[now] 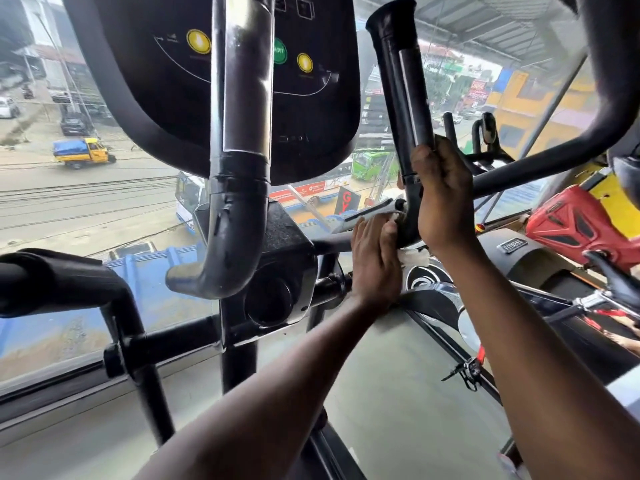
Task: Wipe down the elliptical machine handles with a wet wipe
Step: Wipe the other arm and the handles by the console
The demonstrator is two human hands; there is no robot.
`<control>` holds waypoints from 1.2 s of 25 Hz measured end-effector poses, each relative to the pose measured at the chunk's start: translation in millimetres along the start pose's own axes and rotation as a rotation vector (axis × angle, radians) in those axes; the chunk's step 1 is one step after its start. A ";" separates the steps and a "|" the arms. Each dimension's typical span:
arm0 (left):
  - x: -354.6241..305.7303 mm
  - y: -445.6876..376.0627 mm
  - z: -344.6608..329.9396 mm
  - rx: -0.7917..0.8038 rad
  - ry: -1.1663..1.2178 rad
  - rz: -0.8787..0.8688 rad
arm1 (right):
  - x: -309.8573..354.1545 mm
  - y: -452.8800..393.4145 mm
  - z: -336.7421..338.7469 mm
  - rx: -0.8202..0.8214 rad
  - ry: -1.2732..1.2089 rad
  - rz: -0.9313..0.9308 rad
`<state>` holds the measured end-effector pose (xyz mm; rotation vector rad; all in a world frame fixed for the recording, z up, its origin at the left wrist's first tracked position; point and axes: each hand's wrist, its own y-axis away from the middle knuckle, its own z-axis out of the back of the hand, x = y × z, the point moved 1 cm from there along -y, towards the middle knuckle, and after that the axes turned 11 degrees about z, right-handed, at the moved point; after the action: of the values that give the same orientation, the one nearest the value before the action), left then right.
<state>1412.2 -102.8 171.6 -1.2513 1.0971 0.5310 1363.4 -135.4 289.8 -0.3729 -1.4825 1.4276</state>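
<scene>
The elliptical's right inner handle [401, 98] is a black upright tube with a silver strip, curving at its base. My right hand [443, 195] grips its lower part, just above the bend. My left hand [375, 258] holds a white wet wipe [414, 256] against the curved base of that handle; only a scrap of the wipe shows below my fingers. The left inner handle [239, 150], black with a silver sleeve, rises in front of the console [166, 81]. An outer moving handle [52, 278] lies at the far left.
A big window [86, 202] behind the machine looks over a street. An exercise bike with a red frame [575, 223] and a black saddle [620, 278] stands close at the right. The elliptical's central post [239, 358] and crossbar [180, 337] run below the console.
</scene>
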 end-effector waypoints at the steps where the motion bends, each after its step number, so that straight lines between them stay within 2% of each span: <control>1: 16.2 -8.6 3.8 -0.012 -0.011 0.044 | 0.2 -0.2 -0.2 -0.002 -0.009 0.004; 4: 60.7 -35.5 17.1 -0.006 -0.058 0.272 | -0.3 -0.1 -1.0 -0.002 -0.027 0.005; 6: 66.0 -41.8 18.0 0.010 -0.068 0.383 | -0.6 -0.1 -1.5 0.001 -0.038 -0.002; 7: 57.1 -37.3 15.1 0.002 -0.033 0.388 | -0.8 0.1 -1.2 -0.002 -0.044 -0.003; 11: 1.0 12.4 -10.4 -0.070 0.055 0.086 | -1.9 1.8 -0.9 -0.012 -0.035 -0.002; 13: 5.8 15.5 -13.3 -0.106 0.038 0.035 | -1.6 2.2 -1.5 -0.008 -0.043 -0.006; 16: 53.2 -4.7 -1.6 -0.150 -0.017 0.145 | -2.2 1.8 -0.4 -0.014 -0.051 -0.005; 20: 83.7 -30.4 9.7 -0.093 0.024 0.437 | -1.5 2.6 -1.6 -0.010 -0.062 -0.005; 22: 63.1 -25.9 0.1 -0.072 0.038 0.428 | -2.7 2.8 -1.6 -0.026 -0.064 -0.002; 24: 38.0 -7.9 -8.2 -0.069 0.056 0.264 | -2.5 2.7 -1.6 -0.033 -0.057 0.000; 26: 41.5 2.6 -12.7 -0.075 0.045 0.169 | -3.8 3.2 -2.9 -0.030 -0.059 -0.003; 28: 62.2 -2.6 -4.9 -0.085 0.045 0.211 | -3.9 3.9 -2.8 -0.035 -0.069 -0.008; 30: 85.0 -16.0 5.3 -0.040 0.049 0.378 | -3.9 4.4 -2.2 -0.041 -0.084 -0.012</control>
<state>1463.8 -122.0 104.7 -1.0987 1.3802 0.8132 1365.1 -136.1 283.8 -0.3325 -1.5815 1.4199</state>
